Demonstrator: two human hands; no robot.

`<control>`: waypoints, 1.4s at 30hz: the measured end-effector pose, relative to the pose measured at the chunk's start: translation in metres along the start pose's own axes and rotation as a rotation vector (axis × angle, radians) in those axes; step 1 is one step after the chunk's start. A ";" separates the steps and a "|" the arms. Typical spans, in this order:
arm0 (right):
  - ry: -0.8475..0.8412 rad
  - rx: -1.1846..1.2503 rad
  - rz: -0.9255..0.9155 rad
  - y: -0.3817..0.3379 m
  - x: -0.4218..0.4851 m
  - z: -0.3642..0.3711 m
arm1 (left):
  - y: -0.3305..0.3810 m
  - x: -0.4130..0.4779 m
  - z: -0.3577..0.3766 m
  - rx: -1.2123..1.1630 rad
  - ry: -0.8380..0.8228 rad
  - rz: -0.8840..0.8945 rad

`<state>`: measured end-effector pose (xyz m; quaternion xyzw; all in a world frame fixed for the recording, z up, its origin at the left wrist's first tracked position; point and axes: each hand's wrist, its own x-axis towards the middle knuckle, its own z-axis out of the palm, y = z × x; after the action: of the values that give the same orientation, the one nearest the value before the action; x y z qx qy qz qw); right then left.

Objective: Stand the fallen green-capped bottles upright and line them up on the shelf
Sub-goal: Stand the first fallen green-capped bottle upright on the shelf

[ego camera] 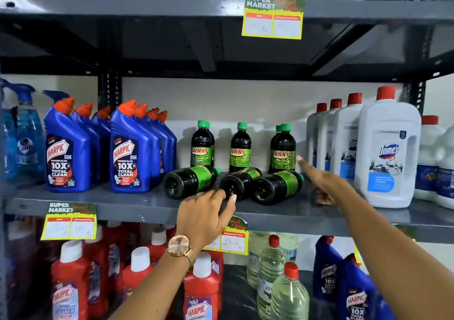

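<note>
My left hand (205, 211) reached open-fingered, gripping nothing, toward the middle fallen bottle (239, 182); right hand (319, 179) pointed, empty. Next, probably: grasp body, tip upright.

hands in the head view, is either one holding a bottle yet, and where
Neither. The left hand reaches the base of the middle fallen bottle, not gripping; the right hand points, empty.
</note>
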<state>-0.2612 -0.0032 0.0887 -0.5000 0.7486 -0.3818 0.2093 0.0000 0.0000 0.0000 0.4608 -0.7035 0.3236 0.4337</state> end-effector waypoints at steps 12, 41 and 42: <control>-0.005 -0.012 0.163 -0.007 0.039 0.041 | -0.018 0.001 -0.011 -0.015 -0.120 0.049; 0.302 0.264 -0.317 -0.007 0.004 0.044 | -0.010 -0.003 -0.012 0.050 -0.172 0.000; 0.274 0.240 -0.282 -0.006 0.005 0.045 | -0.009 -0.004 -0.011 0.049 -0.161 0.001</control>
<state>-0.2288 -0.0254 0.0662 -0.5149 0.6419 -0.5578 0.1081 0.0130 0.0074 0.0019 0.4955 -0.7281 0.3029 0.3642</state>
